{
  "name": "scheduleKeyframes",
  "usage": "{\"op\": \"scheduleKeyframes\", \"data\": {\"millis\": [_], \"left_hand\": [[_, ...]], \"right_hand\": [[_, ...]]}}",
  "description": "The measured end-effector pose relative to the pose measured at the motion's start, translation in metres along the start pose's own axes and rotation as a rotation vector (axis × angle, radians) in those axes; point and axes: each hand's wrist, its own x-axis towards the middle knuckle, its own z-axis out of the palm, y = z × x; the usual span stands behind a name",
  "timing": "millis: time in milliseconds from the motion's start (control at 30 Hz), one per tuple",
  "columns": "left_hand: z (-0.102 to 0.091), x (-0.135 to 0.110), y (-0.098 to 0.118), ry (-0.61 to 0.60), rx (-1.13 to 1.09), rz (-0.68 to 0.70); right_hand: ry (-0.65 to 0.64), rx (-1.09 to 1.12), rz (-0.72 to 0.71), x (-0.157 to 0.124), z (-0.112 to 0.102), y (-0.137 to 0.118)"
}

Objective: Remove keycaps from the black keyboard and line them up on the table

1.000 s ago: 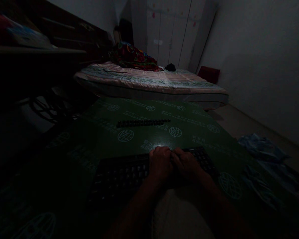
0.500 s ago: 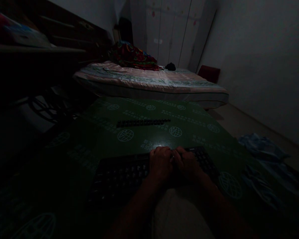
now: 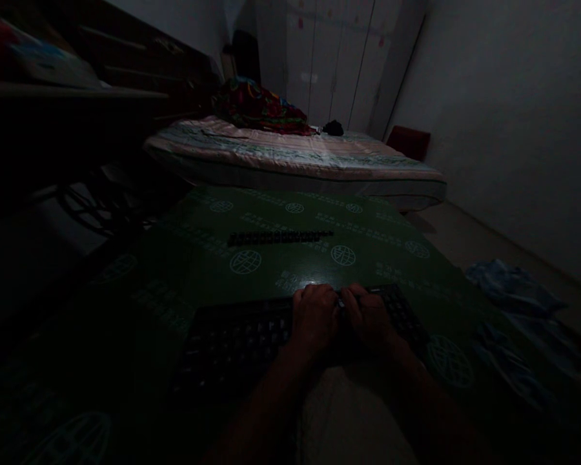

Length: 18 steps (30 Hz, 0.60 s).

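Note:
A black keyboard (image 3: 244, 336) lies across the near part of the green table, its left side and far right end showing. My left hand (image 3: 314, 316) rests over its middle, fingers curled down at the back edge. Close beside it, my right hand (image 3: 368, 316) is bent over the keys with fingers pressed together. The fingertips of both hands nearly meet, and anything small between them is hidden in the dark. Farther back, small black keycaps (image 3: 281, 237) lie lined up in rows on the table.
The green table (image 3: 184, 258) bears white globe prints. Behind it stands a bed (image 3: 290, 155) with a red patterned blanket (image 3: 266, 110). Bluish cloth (image 3: 513, 284) lies at the right. A dark sewing-machine-like stand (image 3: 91, 206) is at the left. The room is very dim.
My right hand has shifted slightly right, leaving a little more gap between the hands. My left hand stays nearly in place, and the keycap rows look unchanged.

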Motion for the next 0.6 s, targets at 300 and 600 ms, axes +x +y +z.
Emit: {"op": "scheduleKeyframes", "data": {"millis": [300,600], "left_hand": [[-0.0053,0.0018,0.0000,-0.041,-0.009,-0.001],[-0.0011,0.0007,-0.0004,-0.010,0.040,0.036]], "right_hand": [[0.080,0.113,0.069,-0.0010,0.0058,0.0047],[0.107,0.027,0.138,-0.0003,0.0050,-0.0004]]}}
